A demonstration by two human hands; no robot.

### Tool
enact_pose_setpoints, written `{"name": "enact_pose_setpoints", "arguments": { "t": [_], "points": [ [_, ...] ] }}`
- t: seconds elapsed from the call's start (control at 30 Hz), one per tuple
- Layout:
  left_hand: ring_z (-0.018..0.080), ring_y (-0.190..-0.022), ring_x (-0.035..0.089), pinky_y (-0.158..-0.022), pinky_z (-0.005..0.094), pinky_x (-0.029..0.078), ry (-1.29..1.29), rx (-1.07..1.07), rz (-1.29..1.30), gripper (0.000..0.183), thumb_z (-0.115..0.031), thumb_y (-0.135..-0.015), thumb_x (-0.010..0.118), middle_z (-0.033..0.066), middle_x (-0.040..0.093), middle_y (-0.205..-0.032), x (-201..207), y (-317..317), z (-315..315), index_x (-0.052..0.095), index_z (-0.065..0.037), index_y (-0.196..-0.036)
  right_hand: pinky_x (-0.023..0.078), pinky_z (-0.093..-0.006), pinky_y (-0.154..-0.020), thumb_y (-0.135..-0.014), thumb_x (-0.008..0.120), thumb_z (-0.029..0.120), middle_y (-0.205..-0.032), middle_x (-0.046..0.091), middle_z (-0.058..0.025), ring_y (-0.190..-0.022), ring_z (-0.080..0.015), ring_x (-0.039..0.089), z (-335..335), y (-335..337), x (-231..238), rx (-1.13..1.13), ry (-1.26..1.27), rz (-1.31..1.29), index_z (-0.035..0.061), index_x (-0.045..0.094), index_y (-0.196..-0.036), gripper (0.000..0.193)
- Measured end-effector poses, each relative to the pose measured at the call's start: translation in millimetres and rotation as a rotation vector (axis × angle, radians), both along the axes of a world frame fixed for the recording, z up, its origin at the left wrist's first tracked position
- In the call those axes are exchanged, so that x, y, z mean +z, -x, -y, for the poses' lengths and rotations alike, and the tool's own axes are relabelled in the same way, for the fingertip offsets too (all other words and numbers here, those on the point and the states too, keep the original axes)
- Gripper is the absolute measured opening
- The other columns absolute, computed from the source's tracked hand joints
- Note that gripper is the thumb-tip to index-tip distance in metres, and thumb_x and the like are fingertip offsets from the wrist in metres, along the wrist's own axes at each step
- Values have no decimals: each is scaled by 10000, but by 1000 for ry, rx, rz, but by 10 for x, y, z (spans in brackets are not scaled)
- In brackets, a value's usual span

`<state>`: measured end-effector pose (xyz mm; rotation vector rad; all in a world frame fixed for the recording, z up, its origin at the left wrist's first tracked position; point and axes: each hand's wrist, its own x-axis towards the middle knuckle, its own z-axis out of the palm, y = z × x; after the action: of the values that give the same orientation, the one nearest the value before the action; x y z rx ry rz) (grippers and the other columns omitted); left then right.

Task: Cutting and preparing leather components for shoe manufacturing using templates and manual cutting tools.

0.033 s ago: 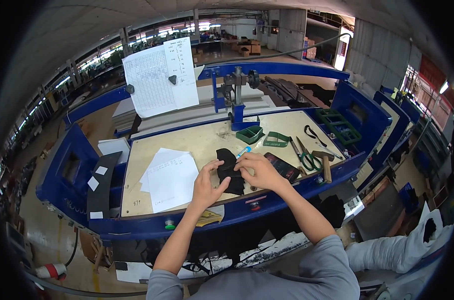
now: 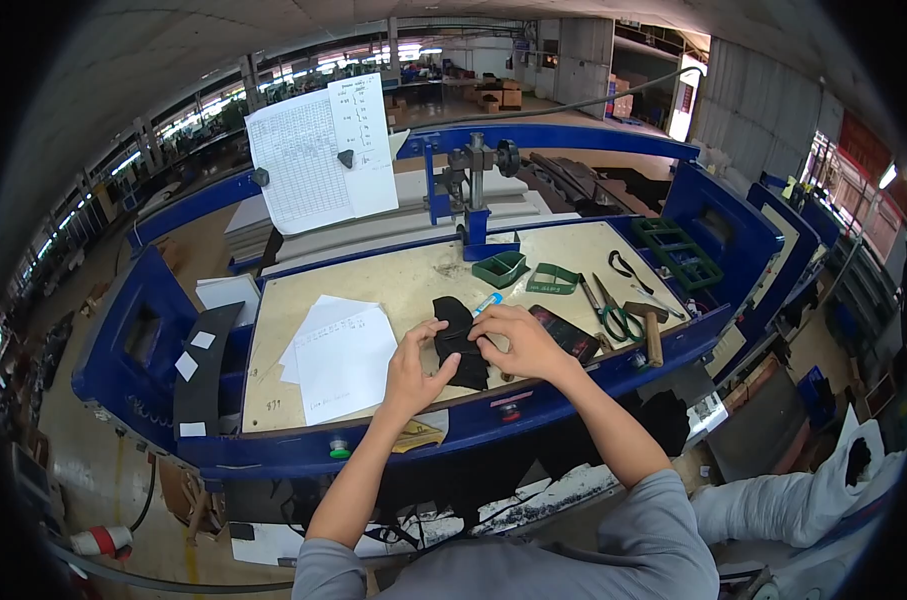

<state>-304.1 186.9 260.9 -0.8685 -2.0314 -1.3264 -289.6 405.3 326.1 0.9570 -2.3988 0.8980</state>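
Note:
A small stack of black cut pieces (image 2: pixel 453 310), fabric or leather, lies at the front middle of the pale worktop. My left hand (image 2: pixel 413 370) holds its left side, thumb and fingers set apart on it. On the other side my right hand (image 2: pixel 518 342) has its fingers bent and pinched at the pieces' right edge. A blue and white marker (image 2: pixel 488 303) sits just beyond the right fingertips; whether they touch it I cannot tell. Both hands partly cover the lower pieces.
White paper sheets (image 2: pixel 343 365) lie left of my hands. To the right are a dark phone (image 2: pixel 565 335), green-handled scissors (image 2: pixel 621 322) and a hammer (image 2: pixel 653 340). Green cutting dies (image 2: pixel 500 268) stand behind. A blue press frame (image 2: pixel 473 428) borders the worktop, with a metal post (image 2: pixel 475 180) at the back.

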Motion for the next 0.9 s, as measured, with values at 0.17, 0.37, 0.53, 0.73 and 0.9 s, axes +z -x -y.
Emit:
{"name": "enact_pose_setpoints", "arguments": {
  "t": [0.17, 0.37, 0.53, 0.73, 0.9],
  "points": [
    [343, -1226, 597, -993, 413, 513, -29, -9, 41, 421, -148, -860, 748, 166, 652, -1225, 44, -10, -8, 474, -31, -1157, 437, -371, -947, -802, 777, 228, -1003, 673, -60, -1029, -251, 614, 19, -95, 194, -49, -150, 49, 82, 738, -943, 207],
    [346, -1208, 608, -975, 405, 519, -48, 36, 45, 376, -131, -860, 744, 169, 657, -1213, 49, -10, -29, 502, -22, -1127, 448, -375, -889, -789, 793, 246, -936, 667, -53, -956, -260, 622, 14, 27, 122, -29, -145, 20, 76, 738, -912, 217],
    [326, -1107, 650, -959, 394, 517, -106, 35, 36, 411, -154, -854, 754, 193, 643, -1223, 17, -25, -67, 555, -13, -1185, 484, -384, -784, -801, 760, 182, -852, 670, -70, -847, -286, 648, 40, 30, 101, -34, -126, -100, 57, 725, -855, 141],
    [343, -1254, 574, -1023, 406, 482, -42, 70, -112, 451, -158, -844, 756, 160, 626, -1297, 13, -84, -57, 523, -37, -1210, 470, -384, -763, -789, 766, 158, -853, 655, -73, -841, -286, 639, 49, 34, 37, -76, -59, -82, 54, 715, -838, 126],
    [341, -1190, 593, -973, 421, 495, -87, 71, -75, 445, -171, -862, 726, 144, 645, -1185, 7, -95, 21, 536, -18, -1235, 476, -380, -760, -788, 762, 143, -855, 655, -81, -841, -287, 640, 96, 13, 65, -108, -94, -29, 48, 713, -842, 120]
  ]
}}
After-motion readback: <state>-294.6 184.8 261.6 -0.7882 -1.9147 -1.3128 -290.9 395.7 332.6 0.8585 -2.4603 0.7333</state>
